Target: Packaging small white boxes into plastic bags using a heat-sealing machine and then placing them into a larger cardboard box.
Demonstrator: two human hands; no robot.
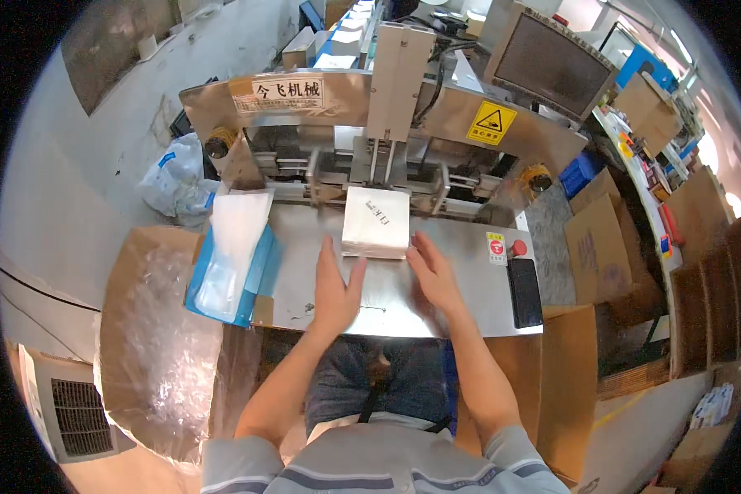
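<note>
A white square pack (376, 235) with dark print on top, like a stack of paper napkins, lies on the metal worktop (305, 284) against the machine's middle. My left hand (337, 288) is beside its near left corner, fingers stretched forward and thumb apart. By the near right corner is my right hand (434, 273), its fingers extended close to the pack; whether they touch it I cannot tell. Neither hand grips anything. Past the pack, the machine's metal slides and upright column (398, 90) stand over the worktop.
A blue box (262, 280) of clear plastic bags stands on the worktop's left. At the right lie a black phone (524, 293) and a red button (518, 248). A carton (152, 337) lined with plastic film flanks the left side; another carton (566, 370) is at right.
</note>
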